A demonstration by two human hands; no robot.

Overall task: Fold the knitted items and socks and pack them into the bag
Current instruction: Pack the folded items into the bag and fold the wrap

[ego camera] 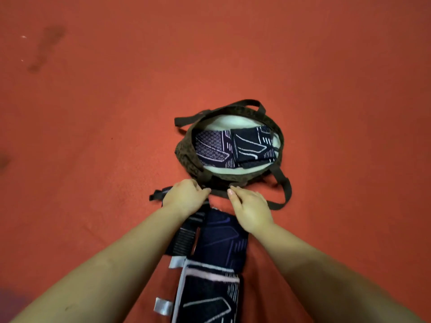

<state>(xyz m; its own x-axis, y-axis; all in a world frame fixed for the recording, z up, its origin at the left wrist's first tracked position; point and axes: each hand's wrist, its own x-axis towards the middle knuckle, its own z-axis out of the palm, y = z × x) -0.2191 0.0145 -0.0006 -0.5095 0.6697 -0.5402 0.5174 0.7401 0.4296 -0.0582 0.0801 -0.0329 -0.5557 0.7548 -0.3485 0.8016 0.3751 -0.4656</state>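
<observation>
Both hands sit at the near rim of the round brown fabric bag (186, 157). The left hand (185, 194) has fingers curled on a dark knitted piece (221, 238); the right hand (250, 207) has fingers loosely bent near the brown strap (283, 194), and I cannot tell if they grip it.

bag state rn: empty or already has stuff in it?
Partly packed. The brown bag lies open, pale lining showing, with two folded dark patterned knitted items inside. More knitted items lie outside, by the hands.
</observation>
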